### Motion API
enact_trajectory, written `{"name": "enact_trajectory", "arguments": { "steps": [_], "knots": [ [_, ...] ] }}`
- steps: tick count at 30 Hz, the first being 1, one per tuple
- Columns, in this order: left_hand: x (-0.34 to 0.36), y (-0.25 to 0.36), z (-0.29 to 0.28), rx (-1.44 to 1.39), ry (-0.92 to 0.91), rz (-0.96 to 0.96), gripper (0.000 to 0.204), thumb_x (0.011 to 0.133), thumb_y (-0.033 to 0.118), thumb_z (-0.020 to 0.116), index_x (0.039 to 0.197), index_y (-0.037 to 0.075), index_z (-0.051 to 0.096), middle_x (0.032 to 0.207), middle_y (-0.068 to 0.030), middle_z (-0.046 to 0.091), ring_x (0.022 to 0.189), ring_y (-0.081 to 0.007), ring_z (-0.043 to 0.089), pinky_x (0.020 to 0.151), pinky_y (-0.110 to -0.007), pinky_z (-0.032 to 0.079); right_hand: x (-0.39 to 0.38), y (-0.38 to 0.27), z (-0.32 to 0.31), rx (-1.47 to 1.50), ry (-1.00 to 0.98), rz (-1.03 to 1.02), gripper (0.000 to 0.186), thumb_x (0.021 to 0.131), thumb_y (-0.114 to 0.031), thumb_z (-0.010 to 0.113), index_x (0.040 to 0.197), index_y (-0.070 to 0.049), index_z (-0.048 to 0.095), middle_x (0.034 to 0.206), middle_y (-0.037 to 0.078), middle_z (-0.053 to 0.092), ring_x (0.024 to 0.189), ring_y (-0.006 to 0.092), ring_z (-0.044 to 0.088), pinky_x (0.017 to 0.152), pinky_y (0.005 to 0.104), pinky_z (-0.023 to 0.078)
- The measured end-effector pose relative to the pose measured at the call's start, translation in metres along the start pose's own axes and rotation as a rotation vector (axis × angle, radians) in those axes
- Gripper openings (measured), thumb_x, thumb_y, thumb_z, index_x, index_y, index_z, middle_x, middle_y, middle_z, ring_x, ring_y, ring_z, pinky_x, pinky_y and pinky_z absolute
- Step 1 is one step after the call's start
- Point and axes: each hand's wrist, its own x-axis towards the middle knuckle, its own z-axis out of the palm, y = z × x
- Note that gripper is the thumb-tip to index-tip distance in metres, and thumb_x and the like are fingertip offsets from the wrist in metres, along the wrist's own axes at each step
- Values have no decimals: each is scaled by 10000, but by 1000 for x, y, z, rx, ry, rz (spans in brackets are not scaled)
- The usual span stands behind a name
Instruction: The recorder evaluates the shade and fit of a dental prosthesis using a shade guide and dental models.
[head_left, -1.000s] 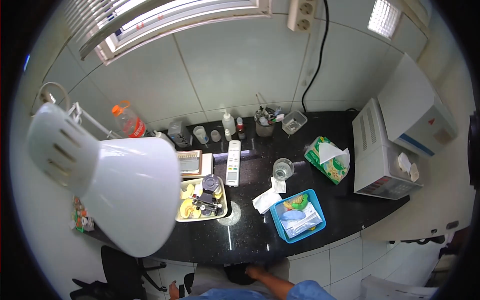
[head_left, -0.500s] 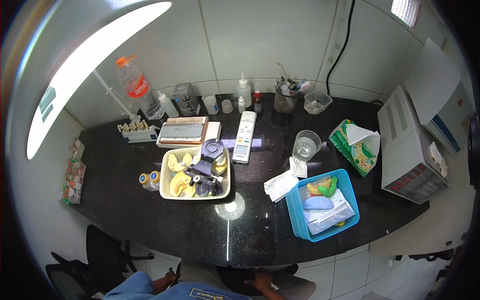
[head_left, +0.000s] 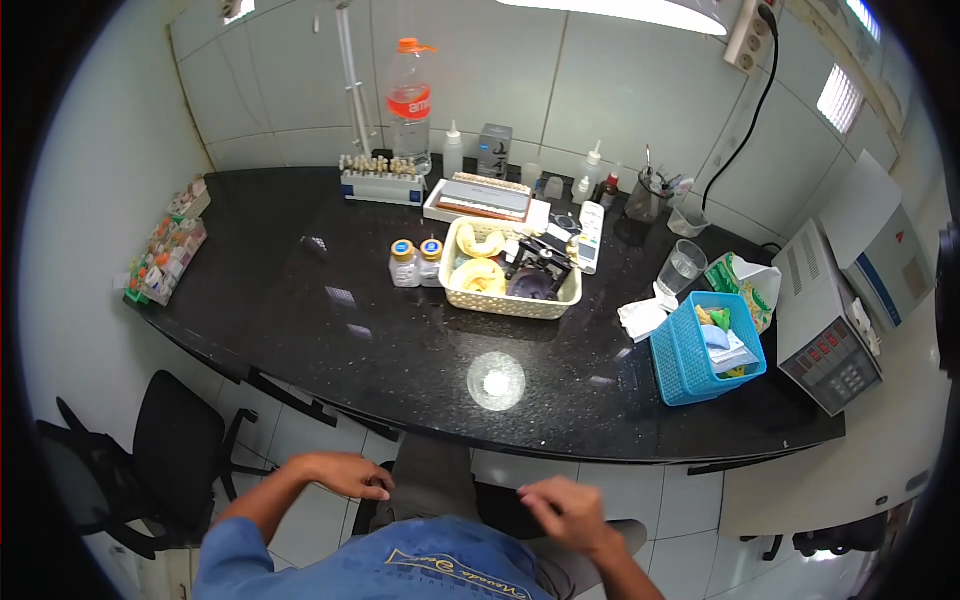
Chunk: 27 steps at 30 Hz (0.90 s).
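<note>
My left hand [head_left: 348,475] hovers over my left thigh, below the front edge of the black worktop [head_left: 390,370]. Its fingers are loosely stretched and nothing shows in them. Over my right thigh is my right hand [head_left: 568,508], its fingers bent but apart, with no object visible. Neither hand touches the worktop. Beyond them stands a cream basket [head_left: 510,307] holding yellow dental casts [head_left: 480,276] and a black hinged articulator [head_left: 540,262]. To the right, a blue basket [head_left: 685,355] contains small plastic packets and green and yellow pieces.
Two small jars [head_left: 417,264] adjoin the cream basket. Behind are a shade-guide box [head_left: 487,198], a bur rack [head_left: 382,188] and a plastic bottle [head_left: 410,110]. A glass [head_left: 682,267], tissue pack [head_left: 745,285] and grey machine [head_left: 825,310] stand right. A black chair [head_left: 180,430] is at left.
Both hands have risen from my lap, farther into view. The view has shifted, so the worktop and its things appear higher and more to the right. The baskets look unmoved on the worktop.
</note>
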Motion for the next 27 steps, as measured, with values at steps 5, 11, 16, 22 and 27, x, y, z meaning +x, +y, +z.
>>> {"name": "enact_trajectory", "arguments": {
  "steps": [5,11,16,22,27],
  "knots": [
    [-52,81,-127,-55,947,342,253,875,178,697,1081,40,647,842,-71,678,740,-173,660,699,-303,524,110,3,-50,-4,426,174,180,925,-118,642,1034,24,666,911,113,706,624,137,651,577,265,504],
    [25,39,-221,422,1303,449,690,766,235,801,1362,58,501,1255,-168,560,1181,-351,520,1025,-428,424,198,78,-45,209,376,414,554,964,-170,594,1444,-4,373,1246,174,594,659,178,680,527,257,506],
    [58,30,-233,375,1196,474,633,785,263,793,1320,49,529,1201,-168,588,1131,-357,570,978,-430,466,215,76,-39,517,232,431,370,948,-51,414,1309,21,448,1081,163,622,689,211,695,561,274,567],
    [27,11,-224,309,1229,324,442,811,221,772,1169,41,585,1076,-155,629,941,-374,653,811,-420,544,224,59,-28,487,225,465,340,895,5,402,1224,42,480,1044,190,619,686,239,698,608,298,606],
    [-37,-48,-216,284,1522,63,426,744,225,813,1084,42,634,1028,-142,665,941,-343,665,826,-396,538,245,46,5,609,131,486,407,886,64,443,1287,33,380,1155,186,491,764,287,707,654,326,637]
  ]
}}
